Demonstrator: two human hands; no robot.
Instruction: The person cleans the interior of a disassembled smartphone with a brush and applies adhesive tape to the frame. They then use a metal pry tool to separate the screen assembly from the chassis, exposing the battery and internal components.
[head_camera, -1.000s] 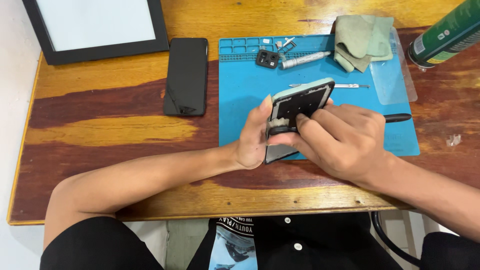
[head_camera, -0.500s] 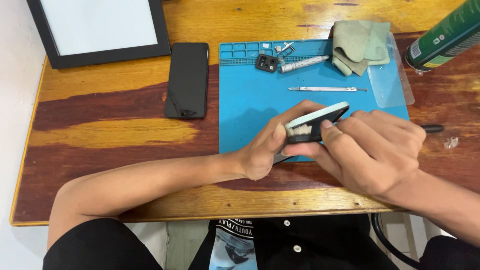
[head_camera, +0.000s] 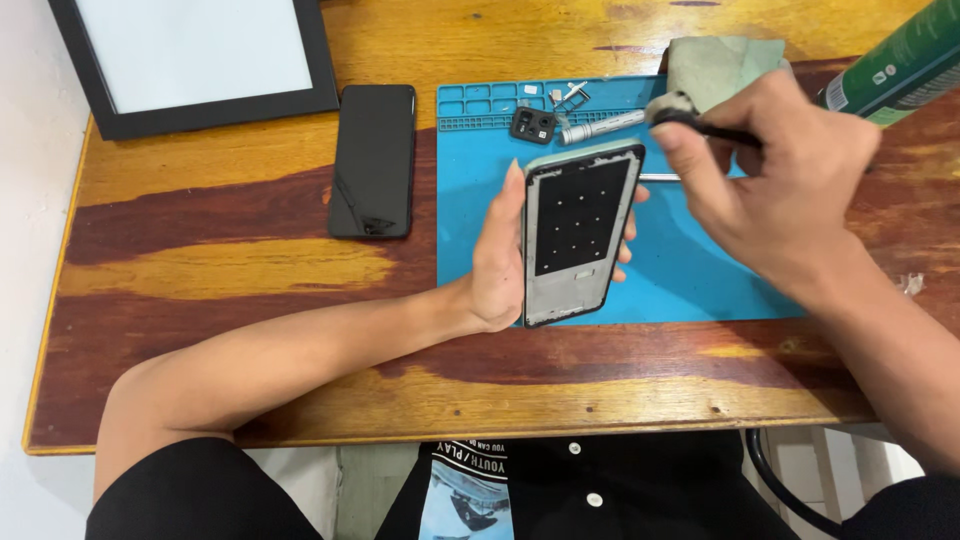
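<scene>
My left hand (head_camera: 500, 262) holds a bare phone frame (head_camera: 578, 232) upright over the blue work mat (head_camera: 680, 270), its inner face with a black panel turned toward me. My right hand (head_camera: 775, 175) is raised to the right of the frame's top, closed around a thin black-handled tool (head_camera: 715, 128) whose tip carries a whitish tuft. The tool's tip is apart from the frame.
A black phone (head_camera: 372, 160) lies face up left of the mat. A black picture frame (head_camera: 195, 60) sits at the back left. On the mat's top: a camera module (head_camera: 533, 125), a silver pen-like tool (head_camera: 600, 128), a green cloth (head_camera: 725, 60). A green can (head_camera: 900, 60) lies at the right.
The phone frame has turned from lying edge-on between both hands to standing face toward me in the left hand. My right hand has lifted off it, up and right, with the tool.
</scene>
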